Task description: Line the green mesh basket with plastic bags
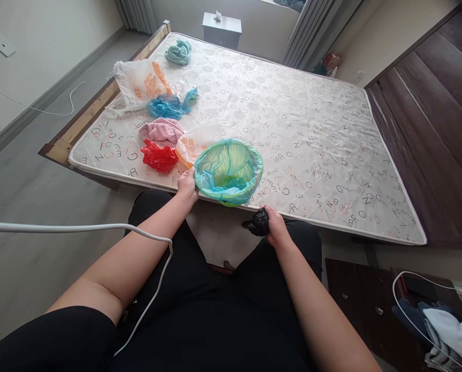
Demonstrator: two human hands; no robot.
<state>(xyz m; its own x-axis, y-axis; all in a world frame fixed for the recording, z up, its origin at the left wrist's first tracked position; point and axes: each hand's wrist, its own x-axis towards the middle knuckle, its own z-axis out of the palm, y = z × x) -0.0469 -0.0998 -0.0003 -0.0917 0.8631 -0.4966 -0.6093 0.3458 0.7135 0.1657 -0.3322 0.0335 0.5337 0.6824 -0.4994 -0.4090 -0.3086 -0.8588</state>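
My left hand (188, 185) grips the rim of a green mesh wastebasket (257, 164) at its left side. The basket tilts toward me at the bed's near edge, and a thin blue-green plastic bag (236, 194) lines it. In my right hand (276, 227), below the basket's right side, is a crumpled black plastic bag (259, 223). Left of the basket lie a red plastic bag (159, 156), a pink cloth (162, 131) and a clear bag with orange print (194, 144). The basket's underside is hidden.
Farther back on the mattress (312, 139) are a blue plastic bag (165, 106), a white bag with orange print (138, 85) and a teal cloth (179, 52). A white cable (79, 227) crosses my left arm. A dark drawer cabinet (355, 289) stands at right.
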